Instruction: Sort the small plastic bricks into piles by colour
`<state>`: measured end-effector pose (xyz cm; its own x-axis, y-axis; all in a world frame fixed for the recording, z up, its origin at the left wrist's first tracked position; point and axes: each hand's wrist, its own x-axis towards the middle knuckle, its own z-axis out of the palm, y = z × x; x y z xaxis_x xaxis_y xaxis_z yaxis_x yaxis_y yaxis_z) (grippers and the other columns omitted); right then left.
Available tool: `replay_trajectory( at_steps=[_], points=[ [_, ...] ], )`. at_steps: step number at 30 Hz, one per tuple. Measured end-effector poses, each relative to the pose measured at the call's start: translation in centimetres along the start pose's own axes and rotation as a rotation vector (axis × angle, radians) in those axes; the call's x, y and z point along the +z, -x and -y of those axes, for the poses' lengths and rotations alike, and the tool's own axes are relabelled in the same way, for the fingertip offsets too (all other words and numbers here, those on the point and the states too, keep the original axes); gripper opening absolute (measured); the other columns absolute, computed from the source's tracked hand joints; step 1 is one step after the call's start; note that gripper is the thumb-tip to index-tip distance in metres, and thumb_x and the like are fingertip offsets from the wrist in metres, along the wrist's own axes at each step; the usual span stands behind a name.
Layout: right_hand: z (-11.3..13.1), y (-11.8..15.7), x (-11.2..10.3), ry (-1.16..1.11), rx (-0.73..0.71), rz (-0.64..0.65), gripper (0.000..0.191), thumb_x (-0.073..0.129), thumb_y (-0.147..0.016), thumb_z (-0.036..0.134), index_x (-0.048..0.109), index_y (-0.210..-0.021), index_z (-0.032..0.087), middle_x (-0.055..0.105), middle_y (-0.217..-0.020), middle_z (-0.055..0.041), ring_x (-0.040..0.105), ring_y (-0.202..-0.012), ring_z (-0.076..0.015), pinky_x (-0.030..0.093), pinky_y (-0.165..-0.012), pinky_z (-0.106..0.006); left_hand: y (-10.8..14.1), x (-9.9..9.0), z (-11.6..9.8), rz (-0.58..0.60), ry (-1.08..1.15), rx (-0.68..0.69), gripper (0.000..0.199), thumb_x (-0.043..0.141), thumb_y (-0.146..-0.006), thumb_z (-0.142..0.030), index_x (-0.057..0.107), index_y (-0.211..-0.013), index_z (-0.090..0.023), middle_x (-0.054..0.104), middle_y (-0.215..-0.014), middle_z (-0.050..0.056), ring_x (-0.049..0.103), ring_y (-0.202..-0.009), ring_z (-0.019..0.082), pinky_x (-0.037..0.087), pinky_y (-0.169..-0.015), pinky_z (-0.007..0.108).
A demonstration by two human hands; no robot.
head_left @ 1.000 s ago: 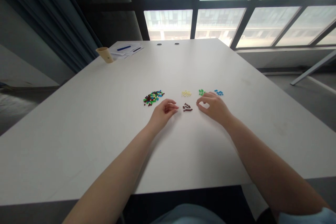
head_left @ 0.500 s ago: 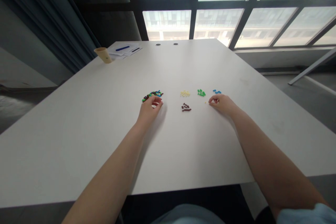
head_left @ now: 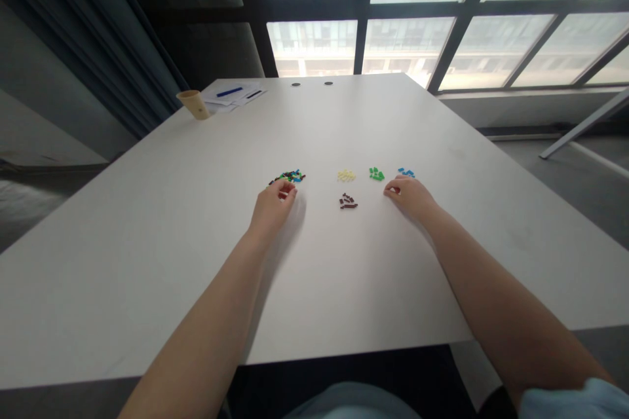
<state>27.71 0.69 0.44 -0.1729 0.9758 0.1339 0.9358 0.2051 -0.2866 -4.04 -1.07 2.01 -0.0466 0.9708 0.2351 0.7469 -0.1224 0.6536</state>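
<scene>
Before me, a white surface (head_left: pixel 339 288) carries a mixed pile (head_left: pixel 295 176), yellow pieces (head_left: pixel 346 175), green pieces (head_left: pixel 377 175), blue pieces (head_left: pixel 405 172) and brown pieces (head_left: pixel 348 205). Farther off, I see a beige cup (head_left: pixel 195 106) beside papers (head_left: pixel 236 101).

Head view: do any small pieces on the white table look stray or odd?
Nothing stands out: small pale-yellow pieces, green pieces, dark-brown pieces and blue pieces lie in separate clusters, apart from the mixed-colour pile. The left hand hides part of that pile; strays beneath the right hand can't be ruled out.
</scene>
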Motion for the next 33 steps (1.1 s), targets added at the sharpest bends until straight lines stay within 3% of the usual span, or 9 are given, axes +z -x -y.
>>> replay_trajectory(
  at_steps=[8,13,16,19,22,29,33],
  points=[
    [1.4,0.5,-1.4,0.222,-0.014,0.074,0.023,0.049,-0.083,0.025,0.071,-0.078,0.021,0.064,-0.082,-0.0048,0.054,-0.074,-0.0161,0.032,-0.062,-0.028,-0.3,-0.4,0.8,0.045,-0.091,-0.054,0.026,0.048,-0.075,-0.038,0.062,-0.083,-0.018,0.066,-0.078,0.004,0.058,-0.068,0.017,0.041,-0.063,0.026],
    [0.7,0.4,-1.5,0.146,0.045,-0.010,0.027,0.042,-0.086,0.023,0.069,-0.083,0.020,0.064,-0.086,-0.0058,0.054,-0.076,-0.0160,0.034,-0.065,-0.027,-0.6,-0.7,1.5,0.045,-0.176,-0.041,0.026,0.047,-0.075,-0.031,0.066,-0.087,-0.018,0.067,-0.084,0.006,0.059,-0.072,0.019,0.043,-0.069,0.028],
    [0.6,0.4,-1.5,0.090,0.055,-0.053,0.027,0.041,-0.085,0.023,0.067,-0.084,0.018,0.064,-0.086,-0.0072,0.054,-0.076,-0.0163,0.035,-0.068,-0.027,-0.7,-0.7,2.1,0.141,-0.281,-0.019,0.026,0.049,-0.073,-0.025,0.069,-0.087,-0.019,0.066,-0.093,0.008,0.059,-0.079,0.020,0.043,-0.075,0.030],
    [1.6,0.6,-1.5,0.034,-0.012,-0.074,0.026,0.042,-0.085,0.027,0.066,-0.080,0.017,0.063,-0.082,-0.0072,0.054,-0.074,-0.0162,0.035,-0.068,-0.027,-0.6,-0.4,2.2,0.225,-0.331,0.028,0.025,0.051,-0.072,-0.027,0.070,-0.087,-0.021,0.064,-0.097,0.007,0.057,-0.085,0.021,0.043,-0.077,0.030],
    [3.2,1.1,-1.4,-0.036,-0.090,-0.092,0.025,0.044,-0.084,0.030,0.064,-0.075,0.018,0.061,-0.076,-0.0058,0.052,-0.070,-0.0153,0.035,-0.066,-0.026,-0.6,0.2,2.2,0.204,-0.339,0.050,0.024,0.052,-0.073,-0.031,0.070,-0.085,-0.021,0.063,-0.095,0.007,0.057,-0.086,0.021,0.044,-0.078,0.031],
    [5.6,1.9,-1.1,-0.084,-0.187,-0.086,0.023,0.045,-0.083,0.029,0.061,-0.071,0.018,0.058,-0.070,-0.0040,0.052,-0.072,-0.0153,0.035,-0.067,-0.026,-0.6,0.7,1.8,0.137,-0.256,0.116,0.020,0.048,-0.074,-0.027,0.066,-0.078,-0.018,0.063,-0.087,0.007,0.055,-0.079,0.019,0.043,-0.076,0.031],
    [5.9,2.1,-1.1,-0.083,-0.193,-0.083,0.022,0.046,-0.083,0.028,0.060,-0.070,0.018,0.056,-0.069,-0.0036,0.051,-0.069,-0.0147,0.035,-0.067,-0.026,-0.2,1.0,0.3,0.138,0.038,0.020,0.019,0.053,-0.073,-0.032,0.063,-0.077,-0.016,0.063,-0.080,0.005,0.053,-0.069,0.015,0.042,-0.069,0.029]
  ],
)
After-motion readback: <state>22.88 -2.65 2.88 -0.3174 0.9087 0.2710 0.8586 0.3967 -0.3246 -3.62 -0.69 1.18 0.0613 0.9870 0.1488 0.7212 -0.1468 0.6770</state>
